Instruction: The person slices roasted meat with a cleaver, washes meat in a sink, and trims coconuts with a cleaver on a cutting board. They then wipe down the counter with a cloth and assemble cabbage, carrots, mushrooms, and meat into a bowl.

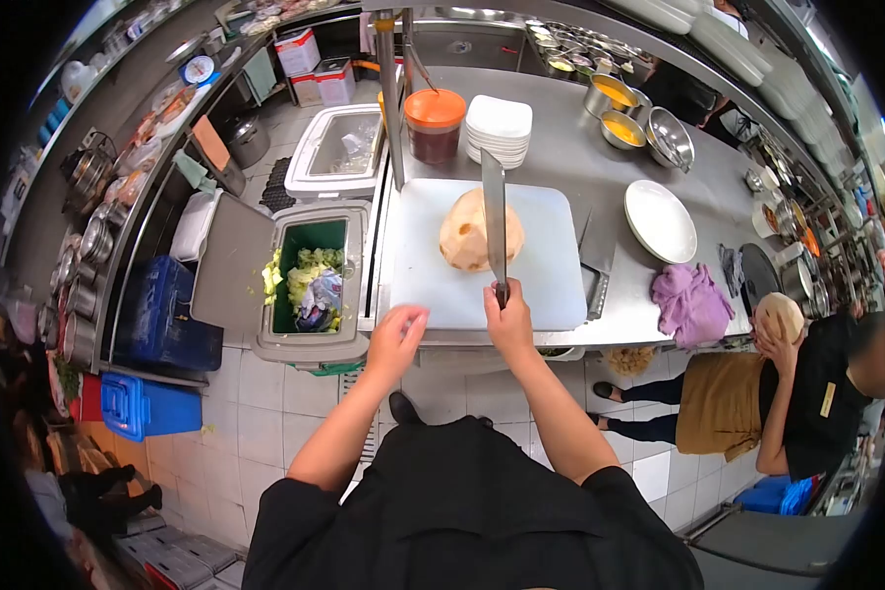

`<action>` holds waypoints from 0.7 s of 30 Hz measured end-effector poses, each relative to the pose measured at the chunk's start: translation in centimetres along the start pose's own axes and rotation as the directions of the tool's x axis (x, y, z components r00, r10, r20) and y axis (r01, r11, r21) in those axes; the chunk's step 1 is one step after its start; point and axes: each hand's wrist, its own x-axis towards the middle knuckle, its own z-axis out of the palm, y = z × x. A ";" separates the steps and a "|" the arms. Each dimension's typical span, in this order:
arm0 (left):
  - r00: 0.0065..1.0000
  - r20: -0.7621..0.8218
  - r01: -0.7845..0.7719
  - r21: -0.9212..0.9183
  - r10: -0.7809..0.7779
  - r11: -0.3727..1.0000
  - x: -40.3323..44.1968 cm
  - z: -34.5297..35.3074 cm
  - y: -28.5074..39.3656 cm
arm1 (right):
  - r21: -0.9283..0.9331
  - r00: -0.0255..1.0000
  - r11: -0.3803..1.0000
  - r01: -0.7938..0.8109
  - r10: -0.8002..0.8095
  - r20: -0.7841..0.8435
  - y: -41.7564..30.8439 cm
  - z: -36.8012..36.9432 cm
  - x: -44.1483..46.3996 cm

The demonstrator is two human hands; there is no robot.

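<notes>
A large round peeled vegetable (462, 234), pale tan with a few dark spots, sits on the white cutting board (551, 285). My right hand (508, 317) is wrapped round the handle of a long knife (495, 211). The blade points away from me and passes in front of the vegetable; whether it touches cannot be told. My left hand (399, 339) is off the board's near left corner, its fingers curled together, with nothing visible in them.
Left of the board stands an open bin (364, 256) with green scraps. Behind are an orange-lidded tub (435, 110) and stacked white plates (500, 118). To the right lie a grater (597, 285), white oval dish (661, 221) and purple cloth (691, 303). A co-worker (816, 393) holds something round.
</notes>
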 end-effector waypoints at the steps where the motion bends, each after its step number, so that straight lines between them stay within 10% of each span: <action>1: 0.998 0.034 0.053 -0.009 -0.053 0.999 -1.8 -0.7 -0.3 | 0.007 1.000 1.000 0.003 -0.003 0.005 -1.0 -0.6 -0.4; 11: 0.902 0.108 0.433 -0.223 -0.419 0.874 -12.4 -2.5 -10.7 | -0.111 0.975 0.970 -0.216 0.221 0.032 -4.0 -3.0 -0.7; 21: 0.906 0.238 0.378 -0.086 -0.349 0.922 -9.6 -6.2 -16.6 | 0.010 0.975 0.993 -0.115 0.114 -0.189 -15.3 -5.8 0.0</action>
